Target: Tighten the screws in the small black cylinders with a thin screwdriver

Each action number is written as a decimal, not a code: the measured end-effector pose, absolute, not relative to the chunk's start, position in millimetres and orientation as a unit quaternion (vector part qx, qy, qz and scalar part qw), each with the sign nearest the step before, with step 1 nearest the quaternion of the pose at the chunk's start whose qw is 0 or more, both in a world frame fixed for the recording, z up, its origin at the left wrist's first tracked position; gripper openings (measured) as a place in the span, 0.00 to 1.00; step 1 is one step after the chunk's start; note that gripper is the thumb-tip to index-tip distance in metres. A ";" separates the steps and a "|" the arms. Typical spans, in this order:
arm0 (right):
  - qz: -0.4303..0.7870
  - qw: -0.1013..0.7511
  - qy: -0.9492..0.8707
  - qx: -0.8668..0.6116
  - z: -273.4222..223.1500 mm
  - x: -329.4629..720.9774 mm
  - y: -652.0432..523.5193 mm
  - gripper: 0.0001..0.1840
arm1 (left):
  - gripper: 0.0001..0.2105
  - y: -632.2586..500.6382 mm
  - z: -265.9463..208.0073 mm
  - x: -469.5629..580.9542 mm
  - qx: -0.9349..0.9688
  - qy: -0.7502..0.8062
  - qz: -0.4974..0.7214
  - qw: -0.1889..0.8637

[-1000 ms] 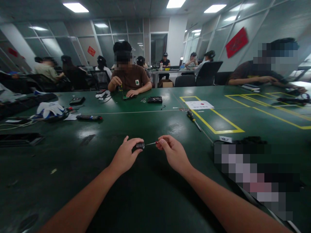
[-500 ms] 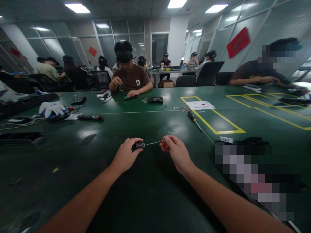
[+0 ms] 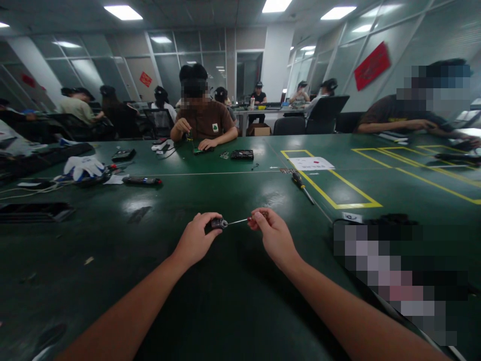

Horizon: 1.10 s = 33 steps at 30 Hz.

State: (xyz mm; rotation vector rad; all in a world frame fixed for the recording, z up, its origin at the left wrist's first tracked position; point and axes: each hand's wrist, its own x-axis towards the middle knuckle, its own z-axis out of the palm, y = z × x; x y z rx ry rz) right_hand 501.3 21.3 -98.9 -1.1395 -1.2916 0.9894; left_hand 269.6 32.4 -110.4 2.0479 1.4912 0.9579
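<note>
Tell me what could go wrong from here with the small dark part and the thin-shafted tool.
The thin-shafted tool points toward the left hand, so a slip might jab it. The small dark part, pinched in that hand, appears raised off the green table and could drop. The right hand holds the tool's far end, so its aim might wander.

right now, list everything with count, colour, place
cylindrical part: one, black, centre
thin tool: one, red and silver, centre
table: one, green, foreground
screwdriver: one, black and yellow, centre right
gloves: count unclear, white and blue, left
thick rod: one, black and red, left
oblong case: one, black, far centre
paper sheet: one, white, beyond screwdriver
tape strips: several, yellow, right
coworkers: several, mixed clothing, background
posters: several, red, background
left hand: one, bare, holding cylindrical part
right hand: one, bare, holding thin tool
</note>
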 end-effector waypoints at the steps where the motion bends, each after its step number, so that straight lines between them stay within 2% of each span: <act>1: 0.416 0.547 -0.543 -0.483 -100.4 502.3 22.6 0.12 | 0.16 32.9 -111.4 269.0 0.735 0.540 0.346 0.219; 12: 0.405 0.534 -0.527 -0.522 -101.5 505.6 29.3 0.15 | 0.21 33.9 -106.9 268.2 0.740 0.531 0.354 0.211; 17: 0.462 0.578 -0.448 -0.502 -113.1 509.5 41.9 0.18 | 0.20 31.7 -101.9 269.8 0.772 0.514 0.312 0.207; 21: 0.451 0.587 -0.454 -0.496 -124.2 512.5 53.2 0.20 | 0.17 29.3 -102.0 272.4 0.792 0.504 0.280 0.198; 26: 0.431 0.575 -0.484 -0.499 -131.1 514.6 57.4 0.20 | 0.19 28.5 -103.1 274.1 0.818 0.497 0.201 0.206; 33: 0.402 0.573 -0.500 -0.510 -136.2 514.6 58.2 0.20 | 0.21 33.3 -99.5 293.6 0.822 0.505 0.174 0.197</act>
